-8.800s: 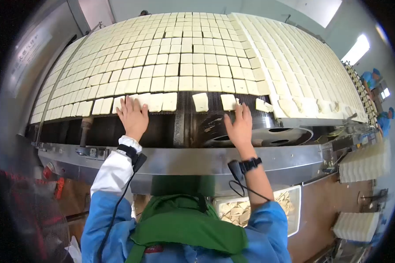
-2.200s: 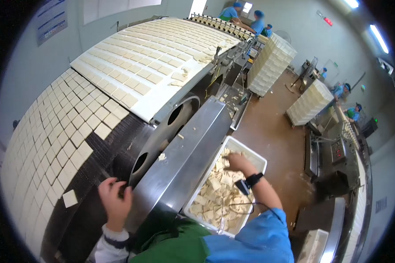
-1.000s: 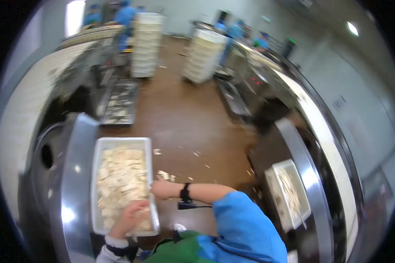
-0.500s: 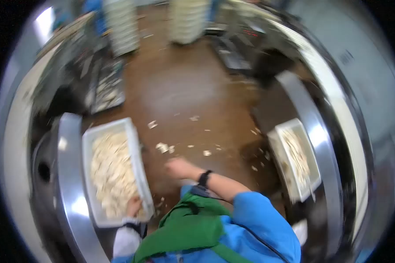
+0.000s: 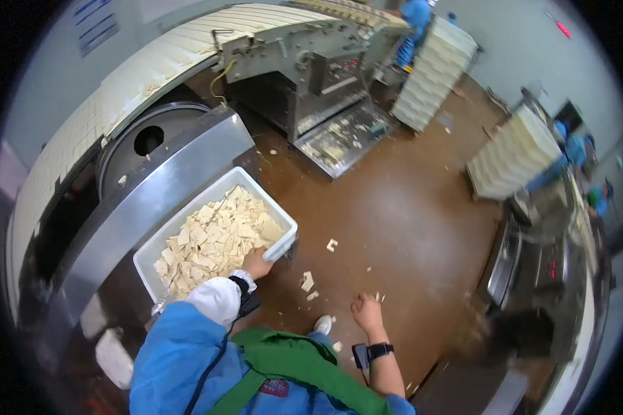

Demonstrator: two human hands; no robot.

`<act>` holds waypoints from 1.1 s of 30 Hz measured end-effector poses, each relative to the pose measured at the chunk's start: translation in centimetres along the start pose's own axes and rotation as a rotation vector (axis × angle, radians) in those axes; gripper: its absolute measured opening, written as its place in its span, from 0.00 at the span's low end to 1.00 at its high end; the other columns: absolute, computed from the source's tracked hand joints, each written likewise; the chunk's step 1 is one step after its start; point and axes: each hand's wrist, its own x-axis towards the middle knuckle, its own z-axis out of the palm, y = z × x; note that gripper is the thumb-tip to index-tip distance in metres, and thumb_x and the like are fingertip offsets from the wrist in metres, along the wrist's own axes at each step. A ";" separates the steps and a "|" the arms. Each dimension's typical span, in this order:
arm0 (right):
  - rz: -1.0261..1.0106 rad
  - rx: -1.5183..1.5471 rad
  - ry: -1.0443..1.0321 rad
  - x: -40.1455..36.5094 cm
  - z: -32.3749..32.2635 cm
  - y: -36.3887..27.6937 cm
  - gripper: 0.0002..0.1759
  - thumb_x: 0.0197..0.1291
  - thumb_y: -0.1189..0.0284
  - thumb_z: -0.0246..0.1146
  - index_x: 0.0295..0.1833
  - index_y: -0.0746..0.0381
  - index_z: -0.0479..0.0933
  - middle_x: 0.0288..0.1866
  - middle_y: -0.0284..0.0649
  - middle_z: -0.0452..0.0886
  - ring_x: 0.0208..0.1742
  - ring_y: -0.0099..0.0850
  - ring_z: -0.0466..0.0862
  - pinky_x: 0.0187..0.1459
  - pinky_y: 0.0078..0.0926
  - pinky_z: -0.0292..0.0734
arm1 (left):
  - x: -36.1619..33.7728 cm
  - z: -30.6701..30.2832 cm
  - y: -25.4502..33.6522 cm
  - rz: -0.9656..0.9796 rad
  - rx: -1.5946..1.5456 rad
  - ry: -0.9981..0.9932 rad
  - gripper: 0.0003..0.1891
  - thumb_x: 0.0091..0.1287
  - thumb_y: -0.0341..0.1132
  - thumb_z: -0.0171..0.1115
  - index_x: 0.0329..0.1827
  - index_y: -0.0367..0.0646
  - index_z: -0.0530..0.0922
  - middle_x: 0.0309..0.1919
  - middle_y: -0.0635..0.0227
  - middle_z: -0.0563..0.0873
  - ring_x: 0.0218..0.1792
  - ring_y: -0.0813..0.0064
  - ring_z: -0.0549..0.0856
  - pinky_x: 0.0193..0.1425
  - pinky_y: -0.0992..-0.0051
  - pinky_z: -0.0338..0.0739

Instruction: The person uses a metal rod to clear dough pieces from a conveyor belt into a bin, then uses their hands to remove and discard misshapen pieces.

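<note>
A white plastic bin (image 5: pixel 284 240), filled with pale, flat broken pieces (image 5: pixel 218 238) like dough or wafer scraps, sits at left beside a curved metal guard. My left hand (image 5: pixel 257 263) is closed on the bin's near right rim, its fingers partly hidden. My right hand (image 5: pixel 367 311) hangs over the brown floor, away from the bin. Its fingers are curled in, and nothing shows in them.
The curved metal guard (image 5: pixel 166 180) runs along the bin's far side. Pale scraps (image 5: pixel 307 281) lie on the floor (image 5: pixel 394 228). Ahead are a metal tray (image 5: pixel 339 142) under a machine and white crate stacks (image 5: pixel 436 72). People in blue (image 5: pixel 415 17) stand far off.
My view has swung left, so the left bin sits nearer the middle and the second bin at right is out of sight. My left hand stays at the bin's edge.
</note>
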 end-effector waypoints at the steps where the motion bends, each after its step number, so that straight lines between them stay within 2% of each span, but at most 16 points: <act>1: -0.013 0.018 -0.030 2.2 -1.6 1.1 0.15 0.55 0.72 0.69 0.48 0.65 0.82 0.46 0.54 0.84 0.50 0.54 0.84 0.54 0.44 0.80 | 2.0 0.8 1.3 -0.088 0.005 -0.036 0.30 0.61 0.47 0.68 0.65 0.44 0.77 0.61 0.46 0.80 0.60 0.46 0.81 0.66 0.56 0.76; 2: -0.025 0.042 -0.065 4.5 -2.4 2.0 0.15 0.55 0.72 0.68 0.48 0.65 0.82 0.46 0.54 0.84 0.50 0.54 0.84 0.54 0.44 0.80 | 4.1 1.4 2.1 -0.157 -0.054 -0.108 0.31 0.62 0.50 0.67 0.66 0.43 0.77 0.62 0.45 0.79 0.61 0.45 0.81 0.66 0.56 0.76; 5: -0.139 0.017 -0.111 13.0 -4.0 4.8 0.14 0.56 0.72 0.68 0.48 0.65 0.82 0.46 0.54 0.84 0.49 0.54 0.84 0.54 0.43 0.80 | 8.0 2.6 3.3 -0.217 -0.009 -0.072 0.37 0.63 0.58 0.64 0.65 0.35 0.76 0.61 0.41 0.79 0.61 0.43 0.81 0.65 0.56 0.77; 7: -0.194 0.017 -0.150 19.1 -4.9 4.7 0.14 0.57 0.72 0.68 0.48 0.65 0.82 0.46 0.54 0.84 0.50 0.53 0.84 0.54 0.44 0.80 | 13.9 8.3 -1.1 -0.249 0.009 -0.057 0.39 0.63 0.60 0.64 0.64 0.33 0.76 0.60 0.40 0.80 0.61 0.43 0.81 0.66 0.57 0.77; 8: -0.203 0.018 -0.169 22.2 -5.5 4.2 0.14 0.57 0.72 0.68 0.48 0.65 0.82 0.46 0.54 0.84 0.50 0.53 0.84 0.54 0.44 0.80 | 15.2 6.5 0.6 -0.245 0.044 -0.075 0.41 0.63 0.62 0.63 0.63 0.30 0.76 0.59 0.40 0.81 0.62 0.43 0.81 0.66 0.58 0.77; 10: -0.280 0.004 -0.201 28.0 -6.3 2.3 0.13 0.58 0.72 0.68 0.48 0.64 0.82 0.47 0.53 0.84 0.50 0.53 0.84 0.54 0.43 0.80 | 17.6 5.7 2.3 -0.415 0.006 -0.003 0.44 0.61 0.66 0.64 0.59 0.26 0.77 0.56 0.40 0.83 0.58 0.43 0.84 0.62 0.57 0.79; 12: -0.363 -0.008 -0.241 33.2 -6.3 0.0 0.13 0.59 0.71 0.68 0.48 0.64 0.83 0.47 0.53 0.84 0.51 0.53 0.84 0.55 0.43 0.80 | 18.6 1.6 6.3 -0.640 -0.206 0.033 0.42 0.60 0.66 0.64 0.56 0.28 0.80 0.53 0.40 0.85 0.55 0.44 0.86 0.60 0.56 0.80; 15: -0.510 -0.054 -0.371 40.3 -5.3 -3.0 0.14 0.59 0.70 0.68 0.49 0.64 0.82 0.49 0.53 0.85 0.53 0.53 0.84 0.56 0.42 0.79 | 21.9 3.4 4.8 -0.733 -0.298 0.111 0.34 0.64 0.61 0.63 0.49 0.32 0.85 0.49 0.44 0.88 0.54 0.47 0.87 0.58 0.55 0.81; 21: -0.708 -0.025 -0.625 53.4 -1.6 -12.1 0.14 0.60 0.70 0.69 0.49 0.64 0.83 0.50 0.53 0.85 0.54 0.52 0.84 0.56 0.42 0.79 | 23.0 5.4 3.9 -0.918 -0.329 0.246 0.24 0.65 0.53 0.63 0.46 0.37 0.87 0.44 0.47 0.89 0.49 0.48 0.88 0.55 0.54 0.81; 23: -0.908 0.030 -0.633 59.0 0.0 -13.9 0.13 0.60 0.71 0.69 0.49 0.65 0.83 0.48 0.52 0.85 0.51 0.50 0.85 0.54 0.41 0.80 | 24.6 4.9 4.9 -0.993 -0.348 0.316 0.22 0.65 0.51 0.63 0.43 0.38 0.87 0.42 0.48 0.89 0.46 0.48 0.89 0.52 0.54 0.82; 26: -1.039 0.014 -0.706 67.2 1.8 -14.8 0.14 0.59 0.72 0.69 0.49 0.65 0.82 0.45 0.50 0.86 0.47 0.47 0.85 0.51 0.39 0.80 | 25.1 5.9 5.5 -1.083 -0.311 0.350 0.21 0.64 0.50 0.64 0.41 0.38 0.87 0.40 0.49 0.89 0.44 0.48 0.89 0.50 0.54 0.82; 27: -1.046 0.016 -0.760 69.7 1.7 -15.1 0.15 0.61 0.68 0.67 0.50 0.65 0.82 0.48 0.54 0.84 0.51 0.54 0.83 0.56 0.45 0.78 | 25.2 6.5 5.6 -1.120 -0.266 0.382 0.19 0.63 0.48 0.64 0.39 0.39 0.88 0.38 0.50 0.90 0.42 0.49 0.89 0.48 0.55 0.83; 28: -1.087 0.021 -0.772 72.5 2.1 -14.2 0.15 0.61 0.68 0.67 0.50 0.65 0.82 0.48 0.54 0.84 0.51 0.54 0.83 0.56 0.45 0.78 | 25.6 6.8 6.4 -1.149 -0.274 0.413 0.19 0.63 0.48 0.64 0.39 0.39 0.88 0.38 0.50 0.90 0.42 0.49 0.89 0.48 0.55 0.83; 30: -1.182 0.111 -0.694 77.9 3.5 -13.3 0.12 0.58 0.74 0.69 0.48 0.65 0.82 0.42 0.47 0.85 0.45 0.44 0.85 0.49 0.38 0.80 | 25.5 6.2 7.3 -1.204 -0.294 0.371 0.16 0.63 0.46 0.63 0.38 0.41 0.88 0.37 0.51 0.90 0.42 0.51 0.90 0.47 0.56 0.83; 31: -1.120 0.102 -0.739 79.7 2.3 -14.0 0.12 0.57 0.75 0.69 0.47 0.65 0.82 0.43 0.47 0.85 0.45 0.46 0.85 0.49 0.38 0.80 | 26.2 7.4 7.0 -1.319 -0.262 0.410 0.18 0.62 0.48 0.65 0.38 0.41 0.89 0.36 0.51 0.90 0.40 0.51 0.89 0.44 0.56 0.83; 33: -1.165 0.101 -0.765 84.4 1.5 -14.2 0.13 0.57 0.75 0.69 0.48 0.65 0.81 0.43 0.48 0.85 0.46 0.47 0.85 0.50 0.39 0.80 | 27.4 10.5 5.7 -1.505 -0.192 0.519 0.21 0.60 0.53 0.69 0.38 0.41 0.89 0.36 0.51 0.90 0.38 0.51 0.89 0.42 0.57 0.83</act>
